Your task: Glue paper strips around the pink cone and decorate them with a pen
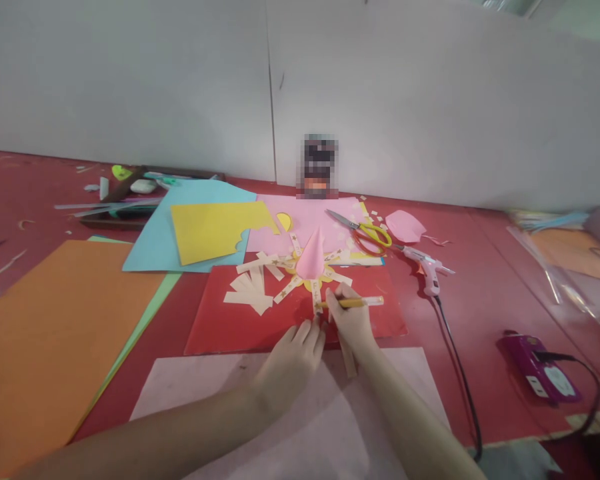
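Observation:
A pink paper cone stands on a yellow flower-shaped base, with cream paper strips fanning out around it. The strips bear small stars and letters. My right hand grips a gold-coloured pen, its tip on the front strip. My left hand lies with fingers stretched out on the red board, fingertips at the lower end of that strip. Loose blank strips lie in a pile left of the cone. Another strip shows partly under my right hand.
Scissors and a pink glue gun lie right of the cone. The gun's black cord runs toward me, near a purple power socket. Orange, blue and yellow sheets lie left. A wall stands behind.

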`<state>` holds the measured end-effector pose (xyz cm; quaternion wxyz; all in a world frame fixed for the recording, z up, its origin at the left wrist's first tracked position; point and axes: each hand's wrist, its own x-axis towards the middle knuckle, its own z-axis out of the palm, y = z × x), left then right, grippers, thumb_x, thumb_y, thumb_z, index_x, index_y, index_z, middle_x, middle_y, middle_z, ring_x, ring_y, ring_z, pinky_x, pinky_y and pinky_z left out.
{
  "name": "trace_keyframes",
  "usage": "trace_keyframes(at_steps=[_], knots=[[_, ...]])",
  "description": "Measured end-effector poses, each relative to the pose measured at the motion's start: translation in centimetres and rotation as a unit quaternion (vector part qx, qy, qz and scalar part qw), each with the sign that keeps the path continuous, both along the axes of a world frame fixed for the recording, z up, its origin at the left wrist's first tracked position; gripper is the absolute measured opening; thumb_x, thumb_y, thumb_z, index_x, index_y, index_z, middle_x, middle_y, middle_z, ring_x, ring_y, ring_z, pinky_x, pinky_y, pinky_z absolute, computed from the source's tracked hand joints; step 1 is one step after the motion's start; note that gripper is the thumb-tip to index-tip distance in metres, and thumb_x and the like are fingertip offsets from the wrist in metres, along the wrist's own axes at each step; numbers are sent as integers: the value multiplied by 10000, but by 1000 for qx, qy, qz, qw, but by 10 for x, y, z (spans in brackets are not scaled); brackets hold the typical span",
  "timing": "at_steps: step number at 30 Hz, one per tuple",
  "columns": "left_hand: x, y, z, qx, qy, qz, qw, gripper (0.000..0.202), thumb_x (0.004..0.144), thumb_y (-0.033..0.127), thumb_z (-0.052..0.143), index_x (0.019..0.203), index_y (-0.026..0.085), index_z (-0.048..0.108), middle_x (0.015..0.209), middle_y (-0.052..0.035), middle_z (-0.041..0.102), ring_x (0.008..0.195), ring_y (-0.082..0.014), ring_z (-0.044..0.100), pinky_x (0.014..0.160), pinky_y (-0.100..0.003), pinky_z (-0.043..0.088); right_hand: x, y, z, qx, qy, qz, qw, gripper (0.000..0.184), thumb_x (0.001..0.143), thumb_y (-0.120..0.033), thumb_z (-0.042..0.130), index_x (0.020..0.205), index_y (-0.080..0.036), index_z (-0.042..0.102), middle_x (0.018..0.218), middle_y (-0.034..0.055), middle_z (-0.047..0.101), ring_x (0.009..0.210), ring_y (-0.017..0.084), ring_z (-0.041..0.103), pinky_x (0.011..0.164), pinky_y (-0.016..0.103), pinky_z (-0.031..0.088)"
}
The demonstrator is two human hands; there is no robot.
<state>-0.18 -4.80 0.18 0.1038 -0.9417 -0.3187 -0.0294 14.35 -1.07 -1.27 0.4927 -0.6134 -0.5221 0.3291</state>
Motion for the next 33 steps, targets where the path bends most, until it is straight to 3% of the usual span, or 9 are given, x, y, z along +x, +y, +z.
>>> trace_keyframes(at_steps=[10,21,33], knots=[[0,0,-1,13,3,-4,1000,357,828,40,362,1146,37,524,1087,-146,604,996,-231,540,814,-351,442,0,1,-6,-1,8,14,1000,327,785,-314,492,540,-227,294,376,-93,344,370,71,334,414,210,309],[0,-1,1,-13,10,5,1000,364,824,32,372,1159,51,514,1114,-153,585,975,-228,544,796,-352,438,0,1,2,-1,1,1,1000,315,786,-359,494,544,-220,348,400,-79,385,375,73,366,400,203,310],[0,-1,0,12,11,-1,1000,355,824,45,370,1142,53,527,1111,-142,595,983,-228,543,796,-346,443,1,3,2,32,-45,-15,998,311,761,-280,466,529,-219,268,461,-83,267,429,68,278,423,206,245]])
